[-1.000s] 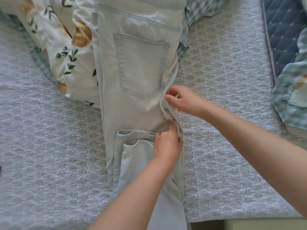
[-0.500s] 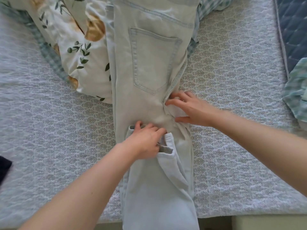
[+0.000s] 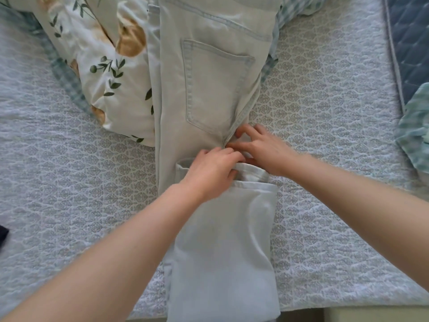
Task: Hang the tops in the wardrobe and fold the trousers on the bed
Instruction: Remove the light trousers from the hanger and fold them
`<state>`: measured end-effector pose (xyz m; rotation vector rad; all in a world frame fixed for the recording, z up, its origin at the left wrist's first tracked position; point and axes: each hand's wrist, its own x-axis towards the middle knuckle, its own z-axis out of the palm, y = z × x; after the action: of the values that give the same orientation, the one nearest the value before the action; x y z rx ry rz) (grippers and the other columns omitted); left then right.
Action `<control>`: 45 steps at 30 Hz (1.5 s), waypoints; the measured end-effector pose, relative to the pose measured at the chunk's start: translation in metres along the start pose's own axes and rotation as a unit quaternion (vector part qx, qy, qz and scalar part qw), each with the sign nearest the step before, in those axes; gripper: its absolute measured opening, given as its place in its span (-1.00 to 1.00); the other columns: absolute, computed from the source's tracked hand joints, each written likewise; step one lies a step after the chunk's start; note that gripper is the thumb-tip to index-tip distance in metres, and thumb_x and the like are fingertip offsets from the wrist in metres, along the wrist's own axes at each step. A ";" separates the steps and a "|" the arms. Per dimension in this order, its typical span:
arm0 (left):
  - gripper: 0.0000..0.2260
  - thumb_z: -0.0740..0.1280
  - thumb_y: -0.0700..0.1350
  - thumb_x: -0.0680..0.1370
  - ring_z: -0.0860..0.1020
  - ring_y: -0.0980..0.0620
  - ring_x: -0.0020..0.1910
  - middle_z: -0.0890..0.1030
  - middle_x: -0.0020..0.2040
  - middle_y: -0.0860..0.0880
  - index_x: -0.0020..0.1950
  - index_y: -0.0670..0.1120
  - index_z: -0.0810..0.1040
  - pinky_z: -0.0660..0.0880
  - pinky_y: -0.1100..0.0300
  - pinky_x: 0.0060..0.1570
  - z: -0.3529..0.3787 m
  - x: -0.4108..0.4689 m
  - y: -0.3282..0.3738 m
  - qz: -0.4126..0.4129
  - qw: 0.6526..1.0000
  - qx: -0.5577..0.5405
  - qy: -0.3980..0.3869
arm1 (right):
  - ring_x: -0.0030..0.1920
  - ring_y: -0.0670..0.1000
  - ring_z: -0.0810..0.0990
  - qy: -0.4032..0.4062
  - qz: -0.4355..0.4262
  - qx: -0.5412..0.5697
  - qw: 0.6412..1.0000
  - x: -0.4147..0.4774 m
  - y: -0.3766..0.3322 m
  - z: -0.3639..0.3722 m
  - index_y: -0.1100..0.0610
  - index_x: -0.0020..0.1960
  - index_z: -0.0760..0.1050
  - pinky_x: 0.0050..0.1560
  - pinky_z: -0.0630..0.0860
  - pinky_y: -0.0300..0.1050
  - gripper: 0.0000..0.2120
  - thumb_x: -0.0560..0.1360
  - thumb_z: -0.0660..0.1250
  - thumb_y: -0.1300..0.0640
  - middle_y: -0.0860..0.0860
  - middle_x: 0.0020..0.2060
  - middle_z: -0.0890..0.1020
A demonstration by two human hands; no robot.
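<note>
Trousers: one pale denim pair (image 3: 209, 89) lay flat on the bed (image 3: 81, 182), halved lengthwise, its one visible back pocket (image 3: 213, 84) up and the legs doubled back to just below the seat.
Change: a second before, the crotch flap was being pinched; now it was tucked in and the hem (image 3: 253, 174) sat squarer.
Meaning: first fold looked set, so a further fold probably came next.
Left hand (image 3: 212, 170): fingers curled over the hem, gripping it.
Right hand (image 3: 264, 152): fingers spread and straight, pressing the crotch seam, touching the left.
Around: one floral quilt (image 3: 104, 54) under the waistband, one blue quilted pad (image 3: 408, 43), one checked cloth (image 3: 415, 135), one dark scrap (image 3: 2, 233).
</note>
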<state>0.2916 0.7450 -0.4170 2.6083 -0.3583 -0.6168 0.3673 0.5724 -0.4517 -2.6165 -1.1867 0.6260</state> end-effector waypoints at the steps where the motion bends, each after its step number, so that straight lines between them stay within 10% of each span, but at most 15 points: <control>1: -0.62 0.25 -0.16 0.55 0.43 -0.07 0.26 0.50 0.25 0.02 0.37 0.05 0.44 0.36 0.01 0.19 0.003 0.001 -0.003 -0.007 0.999 0.038 0.006 | 0.09 0.18 0.39 0.012 -0.004 -0.002 1.000 -0.002 0.001 0.000 -0.12 0.32 0.49 -0.23 0.42 -0.02 -0.64 0.54 0.32 -0.10 0.11 0.23 0.40; 5: -0.47 0.18 -0.30 0.45 0.45 -0.16 0.22 0.49 0.25 -0.08 0.44 -0.08 0.40 0.42 -0.02 0.14 0.006 -0.016 -0.026 0.037 0.994 0.102 0.034 | 0.01 0.11 0.44 0.001 -0.048 -0.013 0.999 -0.015 0.008 -0.001 -0.06 0.39 0.44 -0.17 0.52 0.02 -0.60 0.55 0.28 0.04 0.09 0.07 0.45; 10: -0.56 0.18 -0.16 0.48 0.53 -0.13 0.24 0.54 0.31 -0.10 0.36 -0.12 0.48 0.39 0.03 0.23 0.023 -0.063 -0.055 0.116 0.982 0.145 0.034 | 0.40 0.04 0.35 -0.052 -0.022 0.012 0.998 -0.040 0.019 0.000 -0.06 0.58 -0.01 0.37 0.37 -0.07 -0.05 0.35 0.23 0.53 0.01 0.43 0.37; 16: -0.61 0.34 -0.27 0.42 0.43 -0.14 0.25 0.58 0.23 -0.10 0.24 -0.07 0.54 0.30 0.00 0.17 0.026 -0.087 -0.048 0.093 0.966 0.150 0.191 | 0.51 0.14 0.18 -0.094 -0.097 0.000 0.991 -0.062 0.011 0.003 -0.26 0.50 -0.39 0.43 0.31 0.07 0.11 0.38 0.23 0.49 0.15 0.54 0.10; 20: -0.45 0.29 -0.25 0.42 0.38 -0.15 0.42 0.48 0.42 -0.06 0.42 -0.02 0.43 0.25 -0.07 0.33 0.048 -0.133 -0.056 0.272 0.924 0.264 0.050 | 0.48 0.18 0.23 -0.084 -0.119 -0.016 0.989 -0.067 0.009 -0.001 -0.27 0.51 -0.32 0.35 0.35 -0.01 0.13 0.36 0.25 0.51 0.22 0.54 0.07; 28: 0.12 0.59 -0.19 0.21 -0.05 -0.11 0.59 -0.01 0.63 -0.04 0.62 0.05 0.00 -0.07 -0.22 0.48 0.052 -0.131 -0.110 0.252 0.889 0.370 -0.095 | 0.50 0.25 0.21 -0.047 -0.158 -0.117 0.979 -0.089 0.004 0.007 -0.11 0.58 -0.04 0.38 0.34 0.10 0.02 0.31 0.30 0.49 0.30 0.52 0.10; 33: 0.06 0.57 -0.16 0.30 -0.02 -0.16 0.59 -0.02 0.63 -0.08 0.62 0.02 -0.03 -0.10 -0.26 0.48 0.054 -0.136 -0.116 0.258 0.876 0.398 -0.083 | 0.53 0.29 0.09 0.046 -0.127 -0.190 0.972 -0.105 -0.003 0.013 0.18 0.54 0.16 0.49 0.14 0.17 -0.09 0.28 0.41 0.49 0.35 0.51 0.08; 38: -0.24 0.40 -0.12 0.36 0.34 -0.22 0.43 0.40 0.42 -0.09 0.54 -0.01 0.24 0.21 -0.19 0.32 0.070 -0.137 -0.110 0.287 0.874 0.391 -0.016 | 0.53 0.22 0.13 0.035 -0.249 -0.210 0.945 -0.132 -0.019 0.030 0.19 0.55 0.16 0.46 0.12 0.19 -0.27 0.40 0.26 0.39 0.19 0.54 0.15; 45: -0.27 0.32 -0.08 0.47 0.15 -0.41 0.50 0.21 0.56 -0.17 0.61 -0.05 0.11 0.08 -0.28 0.44 0.082 -0.153 -0.106 0.323 0.862 0.390 0.001 | 0.50 0.27 0.18 0.026 -0.241 -0.250 0.938 -0.136 -0.013 0.084 0.14 0.56 0.14 0.41 0.19 0.23 -0.45 0.58 0.09 0.23 0.17 0.53 0.20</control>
<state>0.1356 0.8602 -0.4771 2.8880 -1.6961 -0.2379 0.2401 0.4789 -0.4817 -2.5058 -2.0984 0.1677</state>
